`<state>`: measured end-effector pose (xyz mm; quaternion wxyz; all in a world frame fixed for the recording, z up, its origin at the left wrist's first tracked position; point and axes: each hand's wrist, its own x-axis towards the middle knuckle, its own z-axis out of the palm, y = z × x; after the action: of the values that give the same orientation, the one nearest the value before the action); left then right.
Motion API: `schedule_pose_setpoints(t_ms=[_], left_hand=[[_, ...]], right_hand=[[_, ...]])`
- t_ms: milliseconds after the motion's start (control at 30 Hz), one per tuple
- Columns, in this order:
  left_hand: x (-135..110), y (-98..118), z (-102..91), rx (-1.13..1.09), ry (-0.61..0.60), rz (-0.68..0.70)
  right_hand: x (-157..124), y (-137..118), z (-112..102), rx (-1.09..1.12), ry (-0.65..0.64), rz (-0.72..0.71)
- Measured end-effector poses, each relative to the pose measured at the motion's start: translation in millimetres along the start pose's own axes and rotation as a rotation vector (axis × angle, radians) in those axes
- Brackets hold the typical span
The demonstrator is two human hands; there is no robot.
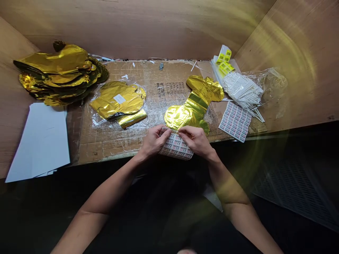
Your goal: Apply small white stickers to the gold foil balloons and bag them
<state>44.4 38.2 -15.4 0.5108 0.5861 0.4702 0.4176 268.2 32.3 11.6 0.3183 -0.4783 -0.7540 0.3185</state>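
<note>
Both hands meet at the table's front edge over a small sheet of printed stickers (175, 147). My left hand (155, 140) grips the sheet's left side with curled fingers. My right hand (195, 139) pinches at its top edge, fingertips pressed together. Just beyond the hands lies a flat gold foil balloon (194, 104) on the cardboard-covered table (106, 141).
A pile of gold foil balloons (59, 72) sits at the far left, with a bagged gold balloon (119, 102) beside it. White paper sheets (41, 141) lie at the left. A second sticker sheet (235, 121), white sticks in plastic (242, 90) and yellow barcode labels (225, 61) lie at the right.
</note>
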Motion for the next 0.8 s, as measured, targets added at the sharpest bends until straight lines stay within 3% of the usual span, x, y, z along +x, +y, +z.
schedule_pose_setpoints(t_ms=[300, 533, 633, 733, 800], left_hand=[[-2.2, 2.5, 3.0, -0.028, 0.008, -0.007], [-5.1, 4.0, 2.8, -0.085, 0.009, -0.07], [-4.5, 2.7, 2.6, -0.096, 0.001, -0.073], [-3.6, -1.1, -0.4, -0.062, 0.006, -0.071], [-3.8, -5.9, -3.4, 0.052, -0.012, 0.001]], right_hand=[[-8.0, 4.9, 6.8, -0.02, 0.059, 0.012], [-6.9, 10.8, 12.9, -0.39, 0.139, -0.369], [-9.8, 10.1, 14.7, -0.419, 0.169, -0.467], [-13.6, 6.6, 9.7, -0.266, 0.235, -0.387], [-12.2, 6.7, 2.0, -0.111, 0.307, -0.208]])
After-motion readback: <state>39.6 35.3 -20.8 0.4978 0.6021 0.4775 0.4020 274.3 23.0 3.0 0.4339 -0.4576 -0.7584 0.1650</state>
